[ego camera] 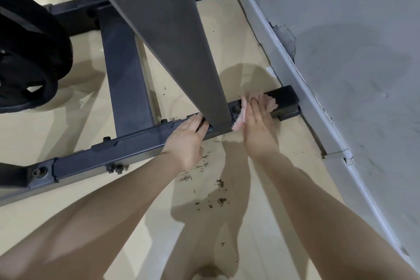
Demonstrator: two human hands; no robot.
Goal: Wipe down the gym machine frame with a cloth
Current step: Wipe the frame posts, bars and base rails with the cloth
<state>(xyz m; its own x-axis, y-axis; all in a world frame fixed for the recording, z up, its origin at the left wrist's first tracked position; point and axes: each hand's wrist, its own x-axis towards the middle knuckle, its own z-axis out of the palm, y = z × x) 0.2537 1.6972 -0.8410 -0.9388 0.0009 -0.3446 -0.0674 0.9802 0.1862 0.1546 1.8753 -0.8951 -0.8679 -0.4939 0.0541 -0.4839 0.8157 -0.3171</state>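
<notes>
The dark grey machine frame has a low base bar point(127, 150) running across the floor and a wide upright post point(172, 36) rising from it. My right hand point(258, 125) presses a pale pink cloth point(244, 109) flat onto the bar just right of the post, fingers straight. Part of the cloth sticks out past my fingertips toward the black end cap point(285, 102). My left hand point(187, 141) rests on the bar just left of the post, its fingertips hooked over the far edge.
Black weight plates point(29, 68) hang at the left. A second frame bar point(127, 79) runs away from me toward a rear crossbar. A grey wall and skirting point(318, 107) stand close on the right. Dark crumbs of dirt point(211, 200) lie on the beige floor.
</notes>
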